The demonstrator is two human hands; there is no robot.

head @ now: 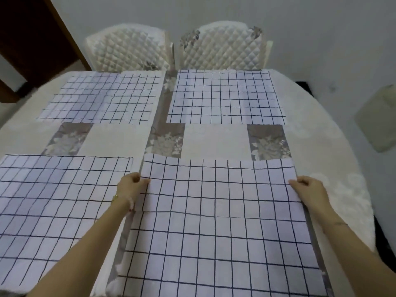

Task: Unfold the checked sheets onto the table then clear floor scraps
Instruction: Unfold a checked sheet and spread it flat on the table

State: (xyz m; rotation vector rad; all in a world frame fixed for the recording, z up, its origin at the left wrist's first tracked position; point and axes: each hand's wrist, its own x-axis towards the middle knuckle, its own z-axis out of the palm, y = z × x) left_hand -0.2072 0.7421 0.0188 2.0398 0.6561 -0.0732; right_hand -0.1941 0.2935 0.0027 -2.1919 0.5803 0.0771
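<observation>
Single view from the camera on my head, wide-angle, facing forward and steeply down over the oval table under a cream floral tablecloth [214, 140]. Very near: my forearms enter from the bottom edge, left hand [131, 185] and right hand [308, 187] holding the side edges of the nearest white cloth sheet with dark grid lines [225, 232], which fills the lower frame. The top reaches two white quilted chairs [128, 50] and the grey wall [310, 28]. Lines bow near the edges.

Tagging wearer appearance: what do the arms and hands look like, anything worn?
Both forearms bare, no sleeves or gloves in view. Left hand: thin gold bracelet at the wrist. Right hand: a faint thin dark mark near the wrist, unclear what.
</observation>
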